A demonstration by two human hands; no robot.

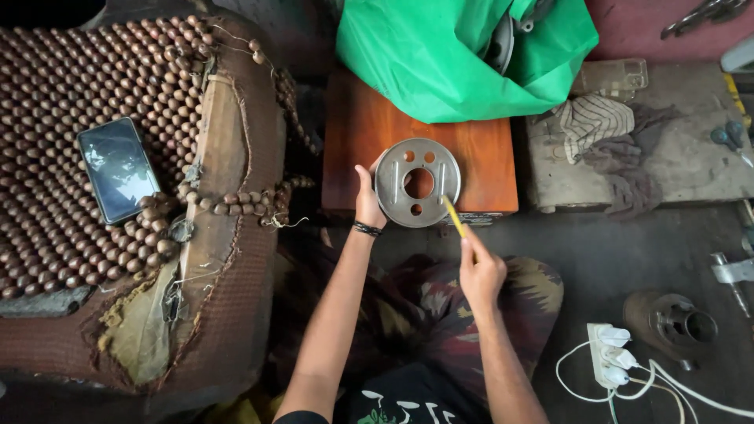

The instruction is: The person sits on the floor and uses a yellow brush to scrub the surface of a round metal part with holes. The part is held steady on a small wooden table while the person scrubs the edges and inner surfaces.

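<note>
Here our left hand (367, 198) grips the round, holed steel disc (417, 182) at nine o'clock on the smooth wooden bench (353, 141); our right hand (481, 271) pinches a yellow pencil (454, 217).

Both arms are bare below short black sleeves. The left hand (367, 198) wears a dark beaded wristband (366, 228). Patterned maroon-and-tan trousers (440, 310) cover the legs.
</note>
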